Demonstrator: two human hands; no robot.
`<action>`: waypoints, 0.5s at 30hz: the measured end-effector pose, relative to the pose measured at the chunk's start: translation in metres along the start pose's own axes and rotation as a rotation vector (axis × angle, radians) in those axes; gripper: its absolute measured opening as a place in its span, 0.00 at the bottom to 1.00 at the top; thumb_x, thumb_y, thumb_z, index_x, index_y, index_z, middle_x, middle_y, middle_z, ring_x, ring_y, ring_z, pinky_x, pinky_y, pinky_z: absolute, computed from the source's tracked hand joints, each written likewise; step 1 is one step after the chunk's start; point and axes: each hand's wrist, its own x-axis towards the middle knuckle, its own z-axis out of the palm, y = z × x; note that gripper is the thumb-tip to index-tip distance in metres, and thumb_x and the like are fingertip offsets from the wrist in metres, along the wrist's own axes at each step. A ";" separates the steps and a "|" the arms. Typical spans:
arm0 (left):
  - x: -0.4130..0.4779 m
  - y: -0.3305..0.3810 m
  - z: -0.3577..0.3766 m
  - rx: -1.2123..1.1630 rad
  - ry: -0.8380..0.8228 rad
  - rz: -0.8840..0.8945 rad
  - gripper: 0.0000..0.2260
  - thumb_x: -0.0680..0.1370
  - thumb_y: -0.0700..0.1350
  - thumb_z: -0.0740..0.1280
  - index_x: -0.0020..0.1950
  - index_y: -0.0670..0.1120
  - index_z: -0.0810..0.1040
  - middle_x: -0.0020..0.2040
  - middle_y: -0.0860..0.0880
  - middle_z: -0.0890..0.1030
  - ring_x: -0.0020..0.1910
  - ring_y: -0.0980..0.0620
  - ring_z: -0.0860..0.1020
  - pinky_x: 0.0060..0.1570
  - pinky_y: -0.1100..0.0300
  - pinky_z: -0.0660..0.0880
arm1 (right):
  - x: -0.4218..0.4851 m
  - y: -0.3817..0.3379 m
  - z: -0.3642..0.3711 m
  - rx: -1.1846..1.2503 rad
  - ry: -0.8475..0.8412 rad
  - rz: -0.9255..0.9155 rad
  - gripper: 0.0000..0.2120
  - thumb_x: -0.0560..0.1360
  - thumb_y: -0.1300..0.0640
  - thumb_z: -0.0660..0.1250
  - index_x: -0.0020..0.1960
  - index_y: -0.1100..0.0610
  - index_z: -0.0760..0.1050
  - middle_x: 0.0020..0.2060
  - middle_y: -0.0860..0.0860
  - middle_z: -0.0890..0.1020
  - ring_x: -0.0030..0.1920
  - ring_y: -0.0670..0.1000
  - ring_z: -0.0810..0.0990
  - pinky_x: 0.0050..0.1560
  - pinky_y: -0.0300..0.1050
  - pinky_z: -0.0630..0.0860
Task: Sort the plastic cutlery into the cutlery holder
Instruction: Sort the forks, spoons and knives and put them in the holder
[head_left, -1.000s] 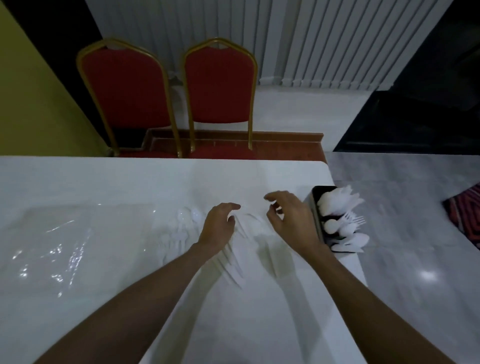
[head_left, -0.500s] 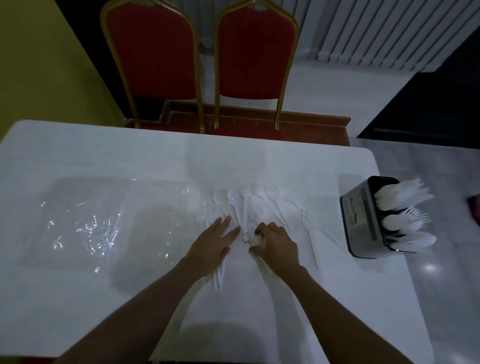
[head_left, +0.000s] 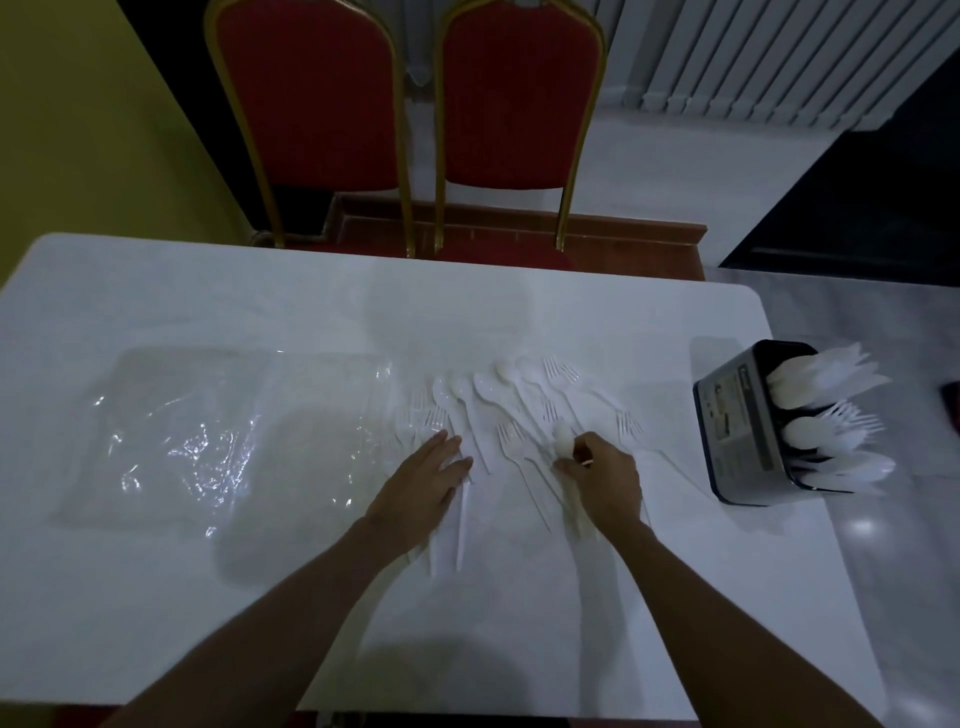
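Left grip (head_left: 426, 480) released, flat on cutlery (head_left: 488, 387), outlines faint against white worktop (head_left: 519, 623). Right grip (head_left: 605, 480) pinching spoon (head_left: 563, 441), handle partly hidden under palm.

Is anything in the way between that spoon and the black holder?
Nothing visible blocks it. The right hand pinches the spoon; only a flat fork and bare table lie between it and the cutlery holder.

Banquet or dining hall, red gold-framed banquet chairs (head_left: 322, 104), long white table (head_left: 156, 296), tiled floor (head_left: 883, 519)
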 end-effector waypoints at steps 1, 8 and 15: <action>0.002 0.005 -0.003 0.010 0.037 -0.009 0.12 0.69 0.36 0.73 0.51 0.44 0.82 0.54 0.43 0.81 0.56 0.42 0.77 0.48 0.53 0.80 | 0.002 0.001 -0.002 0.025 0.001 0.016 0.10 0.71 0.53 0.74 0.43 0.58 0.76 0.38 0.53 0.82 0.41 0.54 0.80 0.43 0.49 0.77; 0.013 0.036 -0.007 0.175 -0.156 -0.275 0.17 0.75 0.59 0.63 0.44 0.46 0.80 0.43 0.50 0.78 0.50 0.50 0.72 0.45 0.56 0.68 | 0.007 0.005 -0.011 0.064 0.011 0.040 0.09 0.71 0.55 0.74 0.45 0.58 0.76 0.39 0.51 0.81 0.42 0.54 0.80 0.43 0.47 0.75; 0.013 0.043 0.001 0.151 -0.198 -0.374 0.16 0.77 0.57 0.61 0.51 0.46 0.81 0.49 0.49 0.80 0.56 0.49 0.71 0.51 0.57 0.68 | 0.002 -0.001 -0.009 -0.190 0.126 -0.147 0.16 0.72 0.54 0.73 0.56 0.53 0.73 0.49 0.50 0.78 0.51 0.53 0.76 0.43 0.49 0.77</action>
